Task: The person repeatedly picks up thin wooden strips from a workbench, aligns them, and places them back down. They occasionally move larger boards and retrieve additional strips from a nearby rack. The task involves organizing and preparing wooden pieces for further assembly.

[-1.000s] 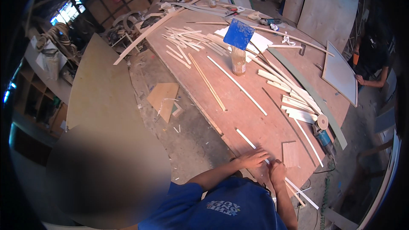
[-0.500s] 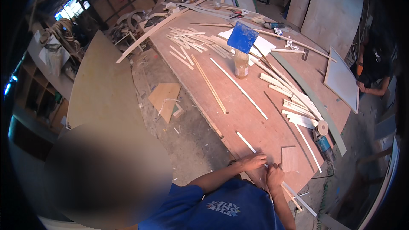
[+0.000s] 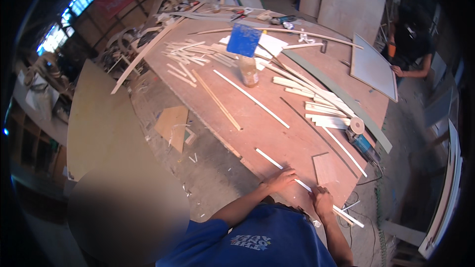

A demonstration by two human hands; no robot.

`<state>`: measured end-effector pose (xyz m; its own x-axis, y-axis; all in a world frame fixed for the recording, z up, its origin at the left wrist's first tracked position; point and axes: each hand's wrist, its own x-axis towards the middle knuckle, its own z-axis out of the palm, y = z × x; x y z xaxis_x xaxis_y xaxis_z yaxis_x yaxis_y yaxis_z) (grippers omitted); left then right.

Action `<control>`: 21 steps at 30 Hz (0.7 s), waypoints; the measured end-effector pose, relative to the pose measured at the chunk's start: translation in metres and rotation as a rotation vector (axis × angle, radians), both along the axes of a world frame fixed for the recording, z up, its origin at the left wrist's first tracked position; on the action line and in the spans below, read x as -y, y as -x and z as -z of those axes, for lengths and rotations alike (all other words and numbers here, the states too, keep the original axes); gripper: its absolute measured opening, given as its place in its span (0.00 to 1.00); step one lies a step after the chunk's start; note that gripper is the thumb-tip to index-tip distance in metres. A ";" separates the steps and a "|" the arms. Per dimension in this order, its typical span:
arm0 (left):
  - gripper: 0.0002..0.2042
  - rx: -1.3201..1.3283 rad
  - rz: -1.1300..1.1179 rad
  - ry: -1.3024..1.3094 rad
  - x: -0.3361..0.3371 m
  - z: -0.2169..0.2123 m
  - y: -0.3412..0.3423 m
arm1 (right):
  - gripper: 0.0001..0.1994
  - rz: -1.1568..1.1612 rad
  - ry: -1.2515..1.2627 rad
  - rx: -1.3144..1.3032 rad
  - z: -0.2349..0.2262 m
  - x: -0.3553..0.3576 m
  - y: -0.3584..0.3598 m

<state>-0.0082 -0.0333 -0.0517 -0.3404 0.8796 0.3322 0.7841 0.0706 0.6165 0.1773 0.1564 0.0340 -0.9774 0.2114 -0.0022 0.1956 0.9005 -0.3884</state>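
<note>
A long, thin white strip (image 3: 269, 158) runs diagonally along the near end of the reddish-brown worktable (image 3: 257, 136). My left hand (image 3: 282, 179) is closed around its middle, fingertips curled over the strip. Farther down the same strip, my right hand (image 3: 322, 200) grips it with bent fingers, leaving a bare white stretch between the two hands. The strip's lower end reaches past my right wrist and over the table's edge, beside a pale wood piece partly hidden by my arm. A small square wooden board (image 3: 325, 169) lies just beyond my right hand.
An angle grinder (image 3: 363, 143) rests at the table's right edge, its cord hanging down. Bundled pale strips (image 3: 326, 113), a jar (image 3: 249, 73) with a blue plate (image 3: 244, 39) above it, and scattered sticks (image 3: 185, 57) cover the far part. A person (image 3: 410, 44) holds a panel at right.
My view has shifted, so the table sits farther up and left. My hands have moved apart along the white strip, uncovering more of it between them.
</note>
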 end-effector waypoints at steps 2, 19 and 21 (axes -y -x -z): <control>0.11 -0.055 -0.006 0.088 0.000 -0.002 -0.002 | 0.08 0.014 -0.018 0.022 0.004 0.000 0.001; 0.06 -0.207 0.098 0.027 -0.031 0.027 -0.028 | 0.10 -0.009 -0.143 0.117 0.015 0.011 0.004; 0.03 -0.186 0.133 0.033 -0.031 0.037 -0.028 | 0.12 -0.008 -0.118 0.092 0.023 0.002 -0.003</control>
